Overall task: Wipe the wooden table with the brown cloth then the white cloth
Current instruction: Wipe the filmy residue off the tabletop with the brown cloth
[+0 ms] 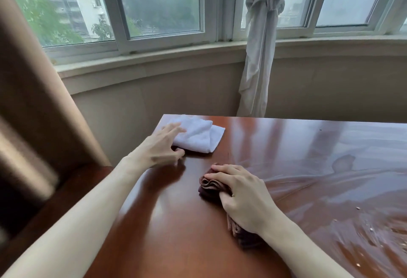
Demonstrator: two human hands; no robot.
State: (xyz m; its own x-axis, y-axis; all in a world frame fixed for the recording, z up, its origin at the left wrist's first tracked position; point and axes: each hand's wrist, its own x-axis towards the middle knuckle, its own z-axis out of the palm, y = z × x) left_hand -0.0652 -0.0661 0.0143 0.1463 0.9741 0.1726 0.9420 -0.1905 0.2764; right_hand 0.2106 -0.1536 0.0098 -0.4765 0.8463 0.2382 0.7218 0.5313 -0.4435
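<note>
The right hand (240, 196) presses down on the bunched brown cloth (212, 186), fingers curled over its folds; the cloth lies on the wooden table (176, 222), part of it trailing under the wrist. The left hand (161, 145) reaches forward with straight, loose fingers, the tips resting on the near edge of the folded white cloth (198, 133), gripping nothing. To wipe well, I would keep the palm flat and the pressure even, overlapping each pass towards the crumbs (357, 208) right of the right hand. No containers are in view.
</note>
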